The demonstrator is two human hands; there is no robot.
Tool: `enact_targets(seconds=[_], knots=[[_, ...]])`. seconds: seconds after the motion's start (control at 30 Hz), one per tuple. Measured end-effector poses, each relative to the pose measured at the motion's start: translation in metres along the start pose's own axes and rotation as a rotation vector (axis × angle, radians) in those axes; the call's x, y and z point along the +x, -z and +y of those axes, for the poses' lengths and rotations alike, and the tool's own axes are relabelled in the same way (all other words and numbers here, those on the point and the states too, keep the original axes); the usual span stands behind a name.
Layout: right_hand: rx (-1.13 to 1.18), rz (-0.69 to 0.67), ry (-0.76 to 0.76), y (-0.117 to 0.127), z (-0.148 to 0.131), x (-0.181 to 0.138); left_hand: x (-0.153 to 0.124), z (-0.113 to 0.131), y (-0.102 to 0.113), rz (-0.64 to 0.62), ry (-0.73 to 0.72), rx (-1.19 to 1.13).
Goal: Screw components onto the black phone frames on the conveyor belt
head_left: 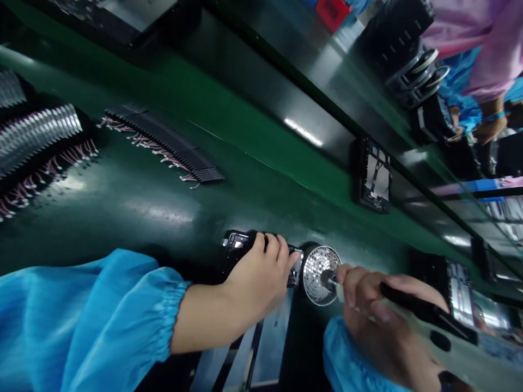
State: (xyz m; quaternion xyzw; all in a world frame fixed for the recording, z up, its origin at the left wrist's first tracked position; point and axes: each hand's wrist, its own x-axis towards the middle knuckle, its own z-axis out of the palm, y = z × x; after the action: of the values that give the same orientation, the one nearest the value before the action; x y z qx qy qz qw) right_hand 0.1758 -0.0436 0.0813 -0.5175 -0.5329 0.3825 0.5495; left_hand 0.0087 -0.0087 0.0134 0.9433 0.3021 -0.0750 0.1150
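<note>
My left hand [261, 277] lies across the upper end of an open electronic device [239, 241], fingers curled over its far edge and holding it. Silver panels [272, 332] show in the device's body below my wrist. A pale electric screwdriver [457, 340] is gripped in my right hand [379, 305], tilted, with its tip down at a round metal dish [316, 267]. Many small shiny screws lie in that dish, just right of the device. Whether a screw sits on the tip I cannot tell.
A curved row of slim dark parts with wires [163, 139] lies on the green bench. Silver-edged parts [49, 130] are stacked at the far left. Another device [375, 177] rests on the dark belt, and one more [460, 288] stands right. Across it works a person in pink sleeves [496, 54].
</note>
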Motion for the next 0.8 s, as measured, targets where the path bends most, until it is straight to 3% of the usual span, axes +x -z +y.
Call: enact_targets(seconds=[0.2, 0.8], knots=[[-0.004, -0.040, 0.069, -0.021, 0.010, -0.006, 0.001, 0.003, 0.001, 0.041, 0.015, -0.005], [-0.018, -0.063, 0.029, -0.026, 0.012, -0.003, 0.001, 0.003, 0.006, 0.033, -0.006, 0.009]])
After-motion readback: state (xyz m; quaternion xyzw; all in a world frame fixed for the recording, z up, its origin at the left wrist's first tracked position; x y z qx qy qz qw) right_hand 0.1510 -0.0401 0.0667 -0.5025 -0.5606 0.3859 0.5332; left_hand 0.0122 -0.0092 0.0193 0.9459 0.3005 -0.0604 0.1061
